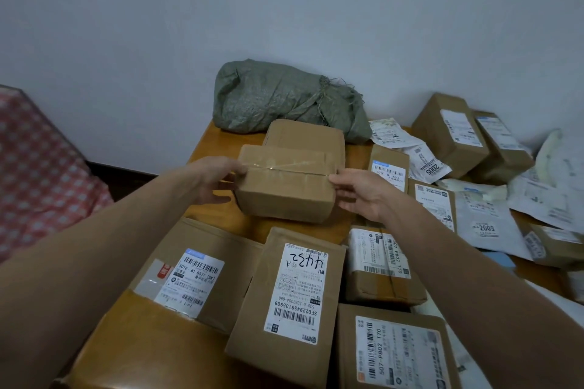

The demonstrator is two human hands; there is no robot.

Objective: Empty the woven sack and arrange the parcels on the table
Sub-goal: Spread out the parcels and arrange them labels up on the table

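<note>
Here, taped cardboard box (284, 196) (matte, rectangular), clasped by left grip (215, 181), right grip (360, 194).

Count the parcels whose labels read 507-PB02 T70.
2. A taped box sits right of the 4432 parcel; a larger box lies nearer, at the bottom edge. Farther labels are unreadable; more may exist.

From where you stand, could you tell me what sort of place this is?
Likely a home room used for parcel sorting: labelled boxes crowd a wooden table, a woven sack lies by the wall, checked cloth at left.
</note>
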